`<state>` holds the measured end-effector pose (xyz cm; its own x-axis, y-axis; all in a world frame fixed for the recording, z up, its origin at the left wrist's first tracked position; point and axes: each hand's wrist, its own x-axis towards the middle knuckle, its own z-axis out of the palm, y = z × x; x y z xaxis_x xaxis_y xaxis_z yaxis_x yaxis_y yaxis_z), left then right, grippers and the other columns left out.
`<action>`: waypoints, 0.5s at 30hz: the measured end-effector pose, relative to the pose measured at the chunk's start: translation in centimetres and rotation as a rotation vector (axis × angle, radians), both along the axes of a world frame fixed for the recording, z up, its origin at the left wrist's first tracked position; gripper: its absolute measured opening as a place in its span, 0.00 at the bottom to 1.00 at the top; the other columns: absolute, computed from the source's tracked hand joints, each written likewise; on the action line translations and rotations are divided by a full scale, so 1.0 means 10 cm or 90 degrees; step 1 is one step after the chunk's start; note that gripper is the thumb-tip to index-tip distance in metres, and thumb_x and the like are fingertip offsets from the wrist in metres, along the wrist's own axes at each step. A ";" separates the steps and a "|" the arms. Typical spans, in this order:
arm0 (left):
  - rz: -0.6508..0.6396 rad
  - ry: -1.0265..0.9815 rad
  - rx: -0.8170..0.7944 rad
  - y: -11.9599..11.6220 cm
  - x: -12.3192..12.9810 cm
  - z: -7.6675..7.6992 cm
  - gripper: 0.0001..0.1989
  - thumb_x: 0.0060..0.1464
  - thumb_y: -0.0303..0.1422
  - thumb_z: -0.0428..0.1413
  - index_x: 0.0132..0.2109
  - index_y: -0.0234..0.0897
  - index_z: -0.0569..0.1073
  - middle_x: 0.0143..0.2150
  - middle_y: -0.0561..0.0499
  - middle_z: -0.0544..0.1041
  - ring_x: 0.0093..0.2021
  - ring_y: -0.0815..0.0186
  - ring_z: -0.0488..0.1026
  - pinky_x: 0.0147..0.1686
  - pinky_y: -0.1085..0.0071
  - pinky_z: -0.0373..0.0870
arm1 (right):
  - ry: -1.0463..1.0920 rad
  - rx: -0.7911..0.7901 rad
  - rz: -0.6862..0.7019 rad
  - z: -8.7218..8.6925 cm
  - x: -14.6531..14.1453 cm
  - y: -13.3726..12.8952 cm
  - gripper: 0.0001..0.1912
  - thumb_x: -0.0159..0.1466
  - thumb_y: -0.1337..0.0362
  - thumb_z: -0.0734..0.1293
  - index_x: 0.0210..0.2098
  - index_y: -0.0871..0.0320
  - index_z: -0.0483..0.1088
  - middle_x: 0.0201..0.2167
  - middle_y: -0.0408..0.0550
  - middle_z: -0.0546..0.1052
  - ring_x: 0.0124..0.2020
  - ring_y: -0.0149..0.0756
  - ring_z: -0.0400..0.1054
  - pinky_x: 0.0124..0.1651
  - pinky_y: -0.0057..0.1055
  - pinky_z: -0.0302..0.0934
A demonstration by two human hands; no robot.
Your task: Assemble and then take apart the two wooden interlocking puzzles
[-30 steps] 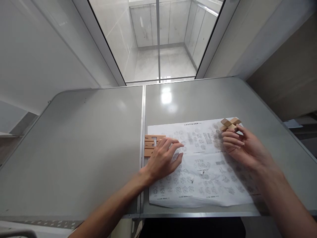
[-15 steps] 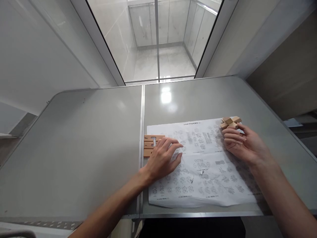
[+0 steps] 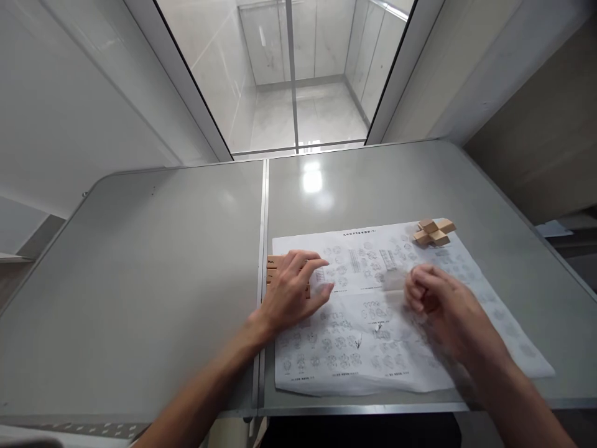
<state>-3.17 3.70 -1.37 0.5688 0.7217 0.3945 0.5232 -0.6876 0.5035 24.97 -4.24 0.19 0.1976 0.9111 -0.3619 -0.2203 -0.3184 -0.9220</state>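
Note:
My left hand (image 3: pixel 293 289) rests over several flat wooden puzzle pieces (image 3: pixel 272 262) with dark marks at their ends. Its fingers are spread and partly cover the pieces; no grip on them shows. An interlocking wooden burr puzzle (image 3: pixel 433 233) lies on the top right part of a printed sheet (image 3: pixel 359 367). Below and left of that puzzle, apart from it, my right hand (image 3: pixel 438 305) is over the sheet. Motion smears its curled fingers, so whether anything is in them cannot be made out.
The creased sheet, covered in small diagrams, lies on a grey folding table (image 3: pixel 140 280). A metal seam (image 3: pixel 262 236) runs front to back beside the pieces. A glass window (image 3: pixel 298 74) stands behind the table's far edge.
My right hand has left the burr puzzle and moved down and left over the sheet. The puzzle stays in place. My left hand has shifted slightly left over the flat pieces.

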 end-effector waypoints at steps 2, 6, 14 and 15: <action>-0.043 0.040 -0.029 0.12 -0.12 0.07 0.26 0.62 0.43 0.67 0.62 0.44 0.71 0.59 0.41 0.76 0.61 0.49 0.73 0.62 0.47 0.73 | -0.127 -0.012 0.049 -0.01 -0.09 -0.15 0.18 0.72 0.49 0.70 0.31 0.53 0.69 0.27 0.43 0.69 0.27 0.35 0.63 0.30 0.30 0.63; -0.103 0.100 -0.139 0.38 -0.44 0.18 0.52 0.42 0.52 0.77 0.71 0.49 0.65 0.72 0.39 0.65 0.73 0.40 0.60 0.71 0.40 0.65 | -0.260 -0.010 0.129 -0.06 -0.13 -0.34 0.20 0.74 0.46 0.67 0.33 0.53 0.70 0.25 0.42 0.71 0.27 0.35 0.66 0.32 0.31 0.65; -0.064 0.182 -0.210 0.53 -0.73 0.21 0.42 0.42 0.49 0.77 0.60 0.44 0.70 0.74 0.38 0.61 0.76 0.39 0.54 0.70 0.36 0.66 | -0.374 0.068 0.126 -0.12 -0.25 -0.44 0.18 0.75 0.48 0.66 0.34 0.52 0.71 0.25 0.42 0.73 0.25 0.35 0.68 0.29 0.30 0.64; -0.063 0.181 -0.208 0.53 -0.73 0.21 0.39 0.43 0.48 0.77 0.59 0.44 0.71 0.73 0.39 0.62 0.76 0.39 0.54 0.70 0.36 0.66 | -0.389 0.080 0.122 -0.12 -0.27 -0.45 0.17 0.75 0.49 0.66 0.35 0.52 0.72 0.26 0.42 0.73 0.26 0.35 0.68 0.29 0.29 0.64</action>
